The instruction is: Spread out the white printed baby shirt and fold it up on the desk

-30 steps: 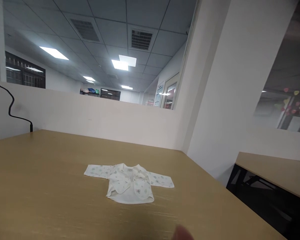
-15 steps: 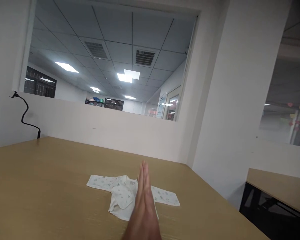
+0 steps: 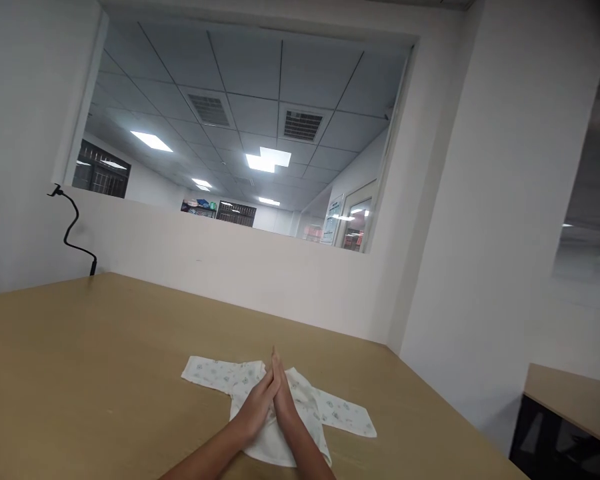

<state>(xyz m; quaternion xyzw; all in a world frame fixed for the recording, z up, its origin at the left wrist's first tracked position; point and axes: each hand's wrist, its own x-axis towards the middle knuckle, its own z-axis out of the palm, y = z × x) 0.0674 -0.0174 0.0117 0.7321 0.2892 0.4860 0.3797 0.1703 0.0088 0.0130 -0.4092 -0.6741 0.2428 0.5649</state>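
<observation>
A small white baby shirt (image 3: 305, 400) with a faint print lies spread on the wooden table, both long sleeves stretched out to the sides. Over its middle, my left hand (image 3: 257, 404) and my right hand (image 3: 285, 398) meet, touching at the fingers and pointing away from me. The fingers of both are straight and flat, and I see nothing held in either. Part of the shirt's neck and front is hidden behind the hands.
The wooden table (image 3: 105, 347) runs back to a white wall (image 3: 260, 280) with a large window (image 3: 240, 80). A black gooseneck holder (image 3: 73, 227) rises at the table's far left. Another table (image 3: 570, 400) stands at the right.
My hands have come lower and nearer to me. My wrists and forearms have spread apart, while the fingers still touch. The view has shifted a little; the shirt stays spread on the table.
</observation>
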